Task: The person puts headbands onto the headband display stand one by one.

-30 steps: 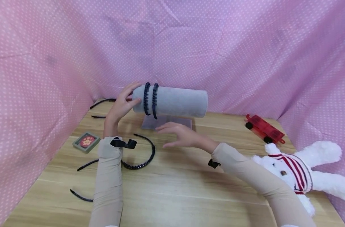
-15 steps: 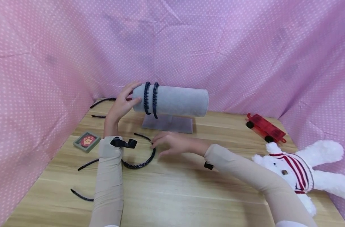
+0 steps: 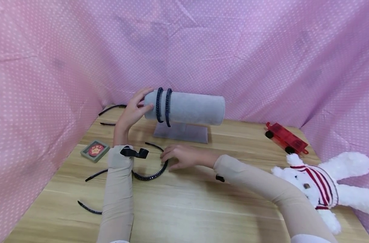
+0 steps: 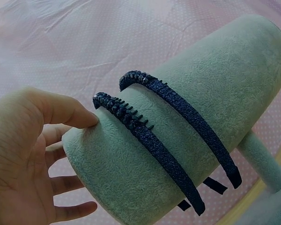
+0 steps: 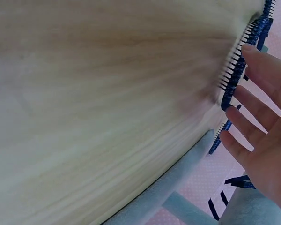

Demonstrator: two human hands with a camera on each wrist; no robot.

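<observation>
Your left hand (image 3: 133, 110) holds the end of the big grey roll (image 3: 196, 108), thumb and fingers bent around it, just like a second ago. Your right hand (image 3: 185, 157) was up by the roll's foot (image 3: 184, 132) then; now it is down at the black headband (image 3: 148, 178) on the worktop (image 3: 202, 209), fingers loose and apart. I can't tell if they touch it. Two more headbands (image 3: 168, 108) sit on the roll, same as before. The left wrist view shows their beads, and your lower fingers that the head view hides. The right wrist view shows the teeth on the headband by your fingers. Only the head view shows the red toy car (image 3: 287, 136).
</observation>
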